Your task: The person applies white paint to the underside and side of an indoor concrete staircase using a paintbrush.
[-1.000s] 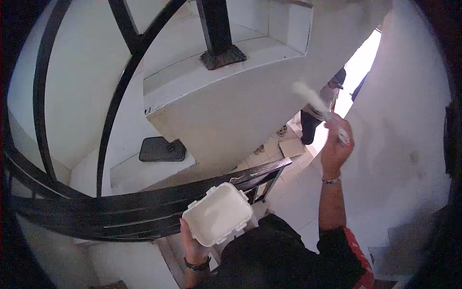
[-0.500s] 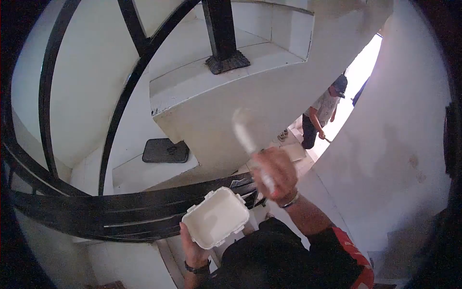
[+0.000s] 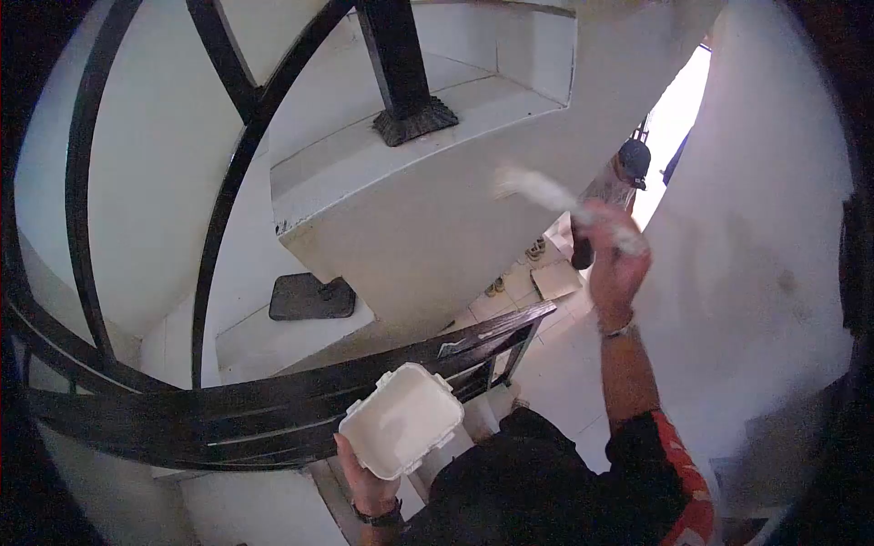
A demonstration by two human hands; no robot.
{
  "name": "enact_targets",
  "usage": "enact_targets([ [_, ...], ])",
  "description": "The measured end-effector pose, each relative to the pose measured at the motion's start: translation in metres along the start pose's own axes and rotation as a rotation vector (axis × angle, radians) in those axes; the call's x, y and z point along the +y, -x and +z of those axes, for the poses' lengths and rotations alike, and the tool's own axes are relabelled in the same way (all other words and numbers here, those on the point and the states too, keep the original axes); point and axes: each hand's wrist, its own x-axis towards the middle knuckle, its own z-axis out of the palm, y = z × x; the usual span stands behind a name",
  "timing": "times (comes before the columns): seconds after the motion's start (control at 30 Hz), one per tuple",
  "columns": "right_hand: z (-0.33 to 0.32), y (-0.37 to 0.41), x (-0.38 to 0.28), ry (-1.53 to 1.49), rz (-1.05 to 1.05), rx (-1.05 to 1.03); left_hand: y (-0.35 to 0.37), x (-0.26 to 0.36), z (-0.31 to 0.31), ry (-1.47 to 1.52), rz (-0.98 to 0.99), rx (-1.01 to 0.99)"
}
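Note:
My left hand (image 3: 364, 478) holds a white plastic tub (image 3: 401, 420) from below, low in the middle of the view, just in front of the black stair railing (image 3: 273, 400). My right hand (image 3: 614, 264) is raised at arm's length on the right and grips a white-coated brush (image 3: 546, 196), whose blurred head points up and left toward the white underside of the stairs (image 3: 428, 227). The hand is close to the white wall (image 3: 756, 255) on the right.
A black post base (image 3: 414, 118) stands on a step above. A dark mat (image 3: 309, 296) lies on a lower step. Another person (image 3: 614, 187) in a cap stands on the tiled floor below, near a bright doorway (image 3: 678, 118).
My right hand with the brush dropped to the tub half a second ago and has swung back up and right toward the wall. The tub has barely moved.

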Motion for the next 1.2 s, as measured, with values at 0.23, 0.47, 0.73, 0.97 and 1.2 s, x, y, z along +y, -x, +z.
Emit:
enact_targets([
  [0.23,-0.062,-0.031,0.034,0.366,-0.005,0.274,-0.001,-0.002,-0.007,0.008,-0.054,-0.155],
  [0.47,0.004,0.006,-0.008,0.332,-0.314,0.112,0.019,0.017,0.054,-0.195,-0.026,-0.037],
  [0.73,0.064,0.039,-0.09,0.081,-0.598,-0.336,0.019,0.015,0.053,-0.15,-0.023,-0.038],
  [0.97,0.052,0.022,-0.074,-0.147,-0.434,-0.268,0.019,0.015,0.057,-0.08,-0.042,-0.013],
  [1.2,-0.004,-0.032,-0.027,0.072,-0.085,0.093,0.018,0.023,0.052,-0.204,-0.1,-0.103],
])
